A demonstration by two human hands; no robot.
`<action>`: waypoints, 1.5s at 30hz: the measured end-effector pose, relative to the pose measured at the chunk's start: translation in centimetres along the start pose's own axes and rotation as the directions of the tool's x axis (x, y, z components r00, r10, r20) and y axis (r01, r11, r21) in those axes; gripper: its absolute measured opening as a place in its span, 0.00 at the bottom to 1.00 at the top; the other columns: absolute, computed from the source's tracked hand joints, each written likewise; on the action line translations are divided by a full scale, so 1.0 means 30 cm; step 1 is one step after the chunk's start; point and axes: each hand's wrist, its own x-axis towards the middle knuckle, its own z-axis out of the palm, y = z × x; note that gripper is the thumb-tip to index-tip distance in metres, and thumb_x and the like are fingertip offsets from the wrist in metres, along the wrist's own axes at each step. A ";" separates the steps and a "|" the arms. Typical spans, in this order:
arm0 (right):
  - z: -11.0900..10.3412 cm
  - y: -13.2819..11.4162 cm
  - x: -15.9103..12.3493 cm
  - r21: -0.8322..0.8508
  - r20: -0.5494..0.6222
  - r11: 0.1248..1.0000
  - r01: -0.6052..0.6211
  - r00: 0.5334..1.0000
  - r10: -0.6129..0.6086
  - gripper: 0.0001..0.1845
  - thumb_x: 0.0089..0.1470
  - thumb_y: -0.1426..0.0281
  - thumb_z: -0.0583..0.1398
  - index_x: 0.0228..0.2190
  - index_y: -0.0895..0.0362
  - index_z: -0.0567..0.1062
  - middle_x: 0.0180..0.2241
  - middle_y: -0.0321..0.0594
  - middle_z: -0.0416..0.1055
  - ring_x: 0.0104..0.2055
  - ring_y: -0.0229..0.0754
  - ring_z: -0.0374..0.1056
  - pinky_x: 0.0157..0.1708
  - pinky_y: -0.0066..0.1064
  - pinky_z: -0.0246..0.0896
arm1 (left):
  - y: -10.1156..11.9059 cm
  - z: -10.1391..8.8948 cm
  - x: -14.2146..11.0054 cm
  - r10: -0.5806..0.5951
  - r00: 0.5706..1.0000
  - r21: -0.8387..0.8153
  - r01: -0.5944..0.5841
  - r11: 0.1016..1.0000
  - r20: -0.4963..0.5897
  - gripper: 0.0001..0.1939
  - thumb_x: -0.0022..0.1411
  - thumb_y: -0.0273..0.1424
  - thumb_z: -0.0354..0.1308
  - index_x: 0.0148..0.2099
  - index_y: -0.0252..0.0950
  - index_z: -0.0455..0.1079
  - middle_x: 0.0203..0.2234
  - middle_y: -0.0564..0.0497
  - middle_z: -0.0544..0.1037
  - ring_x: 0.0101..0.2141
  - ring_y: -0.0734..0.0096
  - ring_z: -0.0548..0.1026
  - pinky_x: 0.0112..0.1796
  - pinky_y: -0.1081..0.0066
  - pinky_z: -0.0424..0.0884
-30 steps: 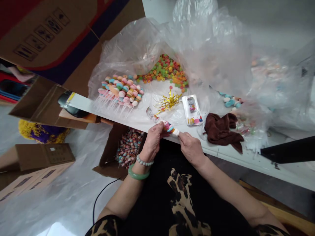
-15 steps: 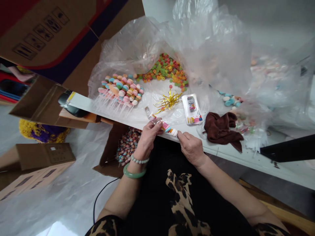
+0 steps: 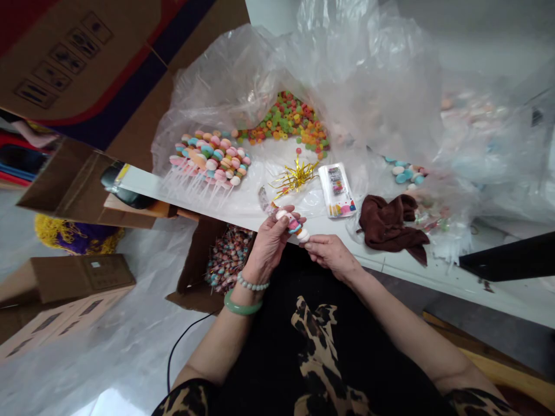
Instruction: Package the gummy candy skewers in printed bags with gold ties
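A candy skewer (image 3: 295, 225) with pink, blue and white pieces lies across the fingers of my left hand (image 3: 273, 240). My left thumb presses on it from above. My right hand (image 3: 327, 254) pinches its lower right end, by a white piece; a stick there is hidden by the fingers. Just beyond the left fingertips is a clear printed wrapper piece (image 3: 265, 200). Gold tinsel ties (image 3: 297, 176) and a stack of printed bags (image 3: 336, 190) lie behind the hands. Finished-looking candy skewers (image 3: 212, 157) with white sticks lie in rows to the left.
Ring-shaped gummies (image 3: 290, 118) spill from large clear plastic bags (image 3: 368, 86). A brown cloth (image 3: 390, 222) lies to the right on the white table (image 3: 377, 254). Below the edge, a cardboard box (image 3: 191, 271) holds many wrapped skewers. Another person's arm (image 3: 34, 134) shows far left.
The skewer has turned within my left fingers, and a white piece at its upper end now shows. My right hand has shifted slightly left, closer to my left hand.
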 end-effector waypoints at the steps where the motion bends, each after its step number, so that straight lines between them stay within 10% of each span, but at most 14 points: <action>1: -0.003 0.001 0.002 0.118 0.053 0.989 -0.089 0.995 0.083 0.16 0.47 0.59 0.63 0.33 0.60 0.77 0.17 0.28 0.59 0.14 0.28 0.42 0.15 0.25 0.33 | -0.001 -0.002 0.000 -0.009 1.000 0.003 0.009 1.000 0.005 0.22 0.49 0.36 0.72 0.45 0.34 0.75 0.35 0.47 0.81 0.38 0.64 0.80 0.43 0.67 0.73; 8: -0.007 -0.003 0.004 0.324 0.102 0.925 -0.197 0.980 0.173 0.18 0.42 0.61 0.68 0.32 0.62 0.76 0.15 0.26 0.59 0.13 0.23 0.39 0.13 0.21 0.27 | 0.024 -0.035 0.018 -0.060 0.996 0.039 0.063 0.997 -0.060 0.22 0.47 0.42 0.72 0.38 0.30 0.76 0.28 0.47 0.79 0.30 0.65 0.79 0.38 0.66 0.75; 21: 0.007 0.024 0.020 -0.126 -0.162 0.989 0.075 0.982 -0.095 0.12 0.51 0.61 0.59 0.24 0.57 0.75 0.16 0.30 0.60 0.17 0.31 0.50 0.19 0.26 0.43 | 0.029 -0.026 -0.003 -0.012 0.996 0.135 0.025 0.991 -0.092 0.19 0.45 0.38 0.73 0.35 0.31 0.76 0.28 0.49 0.79 0.30 0.71 0.77 0.37 0.70 0.74; 27: 0.015 0.037 0.007 -0.696 -0.128 0.652 0.301 0.842 -0.525 0.12 0.58 0.71 0.53 0.27 0.56 0.74 0.26 0.40 0.71 0.31 0.41 0.65 0.34 0.30 0.56 | -0.002 0.014 -0.014 -0.006 0.996 0.080 0.014 0.997 -0.092 0.18 0.45 0.37 0.73 0.34 0.31 0.76 0.29 0.50 0.78 0.31 0.73 0.76 0.39 0.70 0.75; 32: 0.009 0.054 0.011 -0.827 -0.041 0.483 0.288 0.826 -0.563 0.13 0.61 0.72 0.52 0.33 0.56 0.75 0.30 0.43 0.73 0.33 0.43 0.67 0.36 0.31 0.57 | 0.010 -0.005 -0.001 -0.025 0.994 0.108 0.036 0.993 -0.106 0.22 0.48 0.42 0.71 0.39 0.31 0.76 0.29 0.49 0.78 0.30 0.70 0.77 0.37 0.67 0.75; 38: 0.004 0.042 0.020 -0.677 -0.091 0.653 0.340 0.842 -0.532 0.12 0.58 0.69 0.54 0.27 0.55 0.75 0.27 0.40 0.72 0.32 0.41 0.66 0.35 0.31 0.56 | 0.025 -0.042 0.033 0.092 0.987 0.065 -0.084 0.994 -0.133 0.14 0.50 0.30 0.70 0.38 0.32 0.73 0.34 0.49 0.79 0.37 0.69 0.79 0.42 0.70 0.74; 42: 0.003 0.016 0.021 -0.281 -0.144 0.939 0.200 0.958 -0.247 0.12 0.53 0.63 0.56 0.27 0.55 0.76 0.21 0.33 0.66 0.22 0.36 0.59 0.25 0.29 0.52 | 0.035 -0.040 0.044 0.040 0.987 -0.026 -0.045 0.999 -0.156 0.16 0.51 0.25 0.69 0.43 0.35 0.72 0.34 0.49 0.80 0.39 0.65 0.80 0.42 0.67 0.75; 45: 0.003 -0.005 0.017 -0.017 -0.090 0.998 0.053 0.994 -0.054 0.11 0.46 0.61 0.60 0.24 0.56 0.74 0.19 0.31 0.64 0.18 0.32 0.54 0.20 0.26 0.46 | 0.041 -0.036 0.042 0.007 0.987 -0.039 -0.014 0.999 -0.157 0.14 0.54 0.26 0.67 0.43 0.34 0.72 0.33 0.49 0.80 0.38 0.65 0.81 0.40 0.68 0.75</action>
